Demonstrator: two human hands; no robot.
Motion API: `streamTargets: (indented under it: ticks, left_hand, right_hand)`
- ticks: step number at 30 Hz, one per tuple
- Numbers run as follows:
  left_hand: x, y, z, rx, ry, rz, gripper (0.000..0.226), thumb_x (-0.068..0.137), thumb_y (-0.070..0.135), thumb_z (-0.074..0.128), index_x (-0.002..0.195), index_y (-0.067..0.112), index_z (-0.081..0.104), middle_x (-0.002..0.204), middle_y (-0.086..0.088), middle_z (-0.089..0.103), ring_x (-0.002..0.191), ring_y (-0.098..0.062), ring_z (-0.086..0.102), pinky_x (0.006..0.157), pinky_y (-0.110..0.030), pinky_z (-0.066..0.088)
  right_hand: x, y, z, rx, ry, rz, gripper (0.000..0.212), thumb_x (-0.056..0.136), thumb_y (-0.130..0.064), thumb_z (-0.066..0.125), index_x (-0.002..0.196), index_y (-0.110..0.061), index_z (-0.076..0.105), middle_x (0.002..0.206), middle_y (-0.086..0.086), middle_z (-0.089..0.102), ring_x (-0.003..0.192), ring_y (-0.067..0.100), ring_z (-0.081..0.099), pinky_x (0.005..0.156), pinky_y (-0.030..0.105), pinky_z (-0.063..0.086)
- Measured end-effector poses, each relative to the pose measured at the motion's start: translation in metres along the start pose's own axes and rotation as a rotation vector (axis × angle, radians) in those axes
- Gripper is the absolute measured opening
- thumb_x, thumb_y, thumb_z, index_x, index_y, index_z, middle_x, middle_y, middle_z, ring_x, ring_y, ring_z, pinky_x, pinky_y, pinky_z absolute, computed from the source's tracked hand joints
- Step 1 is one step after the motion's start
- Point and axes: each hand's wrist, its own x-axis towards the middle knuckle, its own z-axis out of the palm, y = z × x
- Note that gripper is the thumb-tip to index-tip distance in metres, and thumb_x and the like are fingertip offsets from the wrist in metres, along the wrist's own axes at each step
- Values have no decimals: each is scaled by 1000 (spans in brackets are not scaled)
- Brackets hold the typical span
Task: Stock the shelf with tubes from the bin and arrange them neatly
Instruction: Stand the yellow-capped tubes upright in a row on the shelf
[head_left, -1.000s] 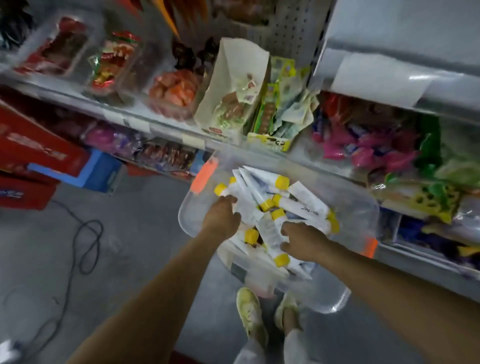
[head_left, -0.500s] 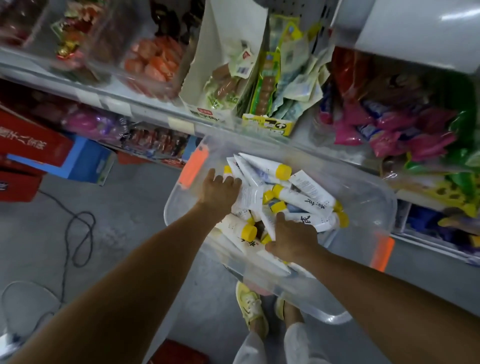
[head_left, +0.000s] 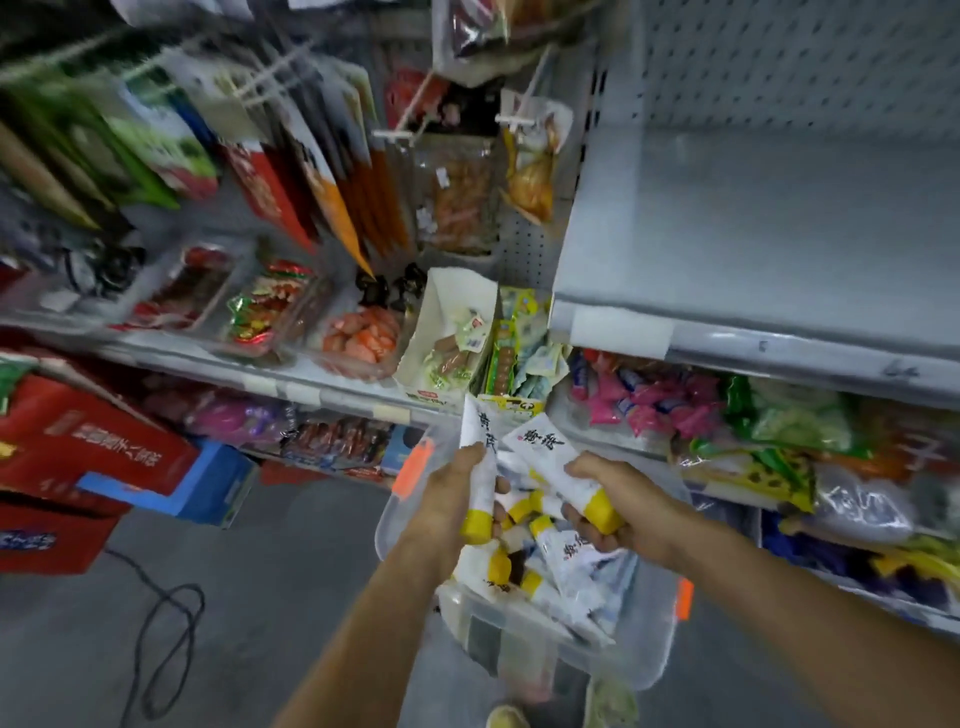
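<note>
The left hand (head_left: 457, 499) has its fingers curled round the upright tube (head_left: 479, 457), yellow cap downward by the palm; the right hand (head_left: 618, 501) grips the slanted tube (head_left: 556, 465) near its cap, thumb on top and fingers beneath; both tubes are held just above the clear bin (head_left: 649, 629), where the loose tubes (head_left: 571, 566) lie heaped at mixed angles. The step looks like carrying these 2 up to the grey shelf (head_left: 753, 234) at upper right; to do it well, each hand should hold firm near the stiff cap end rather than squeeze the soft body. It would help to turn both tubes the same way before they land, printed face forward and caps aligned; set them side by side from 1 end of the shelf, so later ones can butt against them. The tubes look smooth and may slide or roll if laid loosely, so they want placing, not dropping. The shelf is painted metal with a perforated back panel (head_left: 779, 67) behind it and a label strip along its lip; to its left packets hang from pegs, and trays of snacks (head_left: 363, 338) sit on a lower shelf; beneath it lie coloured packets (head_left: 649, 405). The floor (head_left: 285, 561) is grey, with a black cable (head_left: 171, 644) looping across it near red cartons (head_left: 88, 457) and a blue box (head_left: 208, 483); much of the left side is blurred.
</note>
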Motion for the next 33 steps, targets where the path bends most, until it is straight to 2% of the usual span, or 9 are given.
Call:
streamTargets:
  ticks: [6, 10, 13, 17, 20, 25, 28, 31, 33]
  left_hand:
    - [-71, 63, 19, -20, -202, 208, 27, 94, 33, 58, 116, 16, 63, 91, -9, 71, 64, -21, 65, 61, -38, 57]
    - [-114, 101, 33, -27, -287, 349, 19, 96, 32, 54, 107, 23, 67, 100, -10, 73, 76, -24, 67, 74, -47, 56]
    - [-140, 127, 42, 0, -336, 487, 23, 96, 30, 53, 116, 23, 63, 104, -11, 73, 71, -21, 66, 66, -38, 56]
    - [-169, 162, 57, 103, -398, 645, 27, 98, 30, 51, 123, 25, 59, 108, -8, 72, 71, -20, 67, 58, -33, 55]
    - [-187, 188, 76, 153, -410, 753, 29, 97, 34, 53, 124, 26, 60, 110, -10, 72, 81, -28, 65, 69, -42, 56]
    - [-210, 230, 115, 19, -341, 905, 15, 97, 30, 55, 109, 25, 62, 92, -10, 69, 70, -23, 61, 67, -41, 52]
    - [-216, 249, 134, 21, -335, 948, 21, 96, 34, 54, 115, 27, 58, 92, -9, 67, 76, -22, 60, 65, -41, 53]
    - [-220, 262, 153, 58, -360, 939, 15, 95, 38, 55, 110, 34, 57, 93, -7, 65, 77, -20, 60, 75, -55, 55]
    - [-221, 271, 166, 69, -362, 942, 17, 95, 39, 54, 111, 32, 57, 92, -7, 65, 74, -18, 60, 76, -53, 56]
  right_hand:
    - [-74, -44, 11, 77, -112, -300, 14, 94, -18, 42, 103, -9, 48, 63, 11, 55, 45, 19, 46, 38, 19, 28]
    - [-123, -69, 13, 20, -164, -465, 23, 94, -12, 55, 117, -13, 50, 98, 18, 66, 68, 26, 61, 52, 32, 47]
    - [-159, -86, 11, -59, -149, -586, 35, 90, -10, 63, 122, -14, 51, 114, 13, 70, 88, 30, 66, 65, 41, 54]
    - [-200, -112, 5, -154, -51, -750, 39, 87, -7, 66, 124, -12, 54, 114, 13, 70, 101, 37, 67, 81, 52, 54]
    - [-231, -134, -1, -232, 23, -849, 34, 88, -7, 65, 122, -11, 60, 110, 13, 71, 83, 26, 67, 74, 45, 57]
    - [-272, -182, -19, -202, 176, -1041, 23, 89, -7, 64, 112, -11, 60, 89, 5, 69, 71, 19, 64, 72, 45, 58]
    - [-289, -217, -40, -74, 284, -1162, 28, 87, -6, 67, 113, -9, 57, 97, 4, 71, 77, 18, 67, 75, 46, 59]
    - [-297, -252, -74, -51, 385, -1252, 33, 81, -6, 73, 109, -14, 57, 99, -1, 72, 86, 18, 68, 83, 46, 56]
    - [-292, -275, -98, -83, 486, -1272, 40, 76, -4, 76, 110, -12, 56, 103, 4, 71, 92, 23, 68, 85, 47, 54]
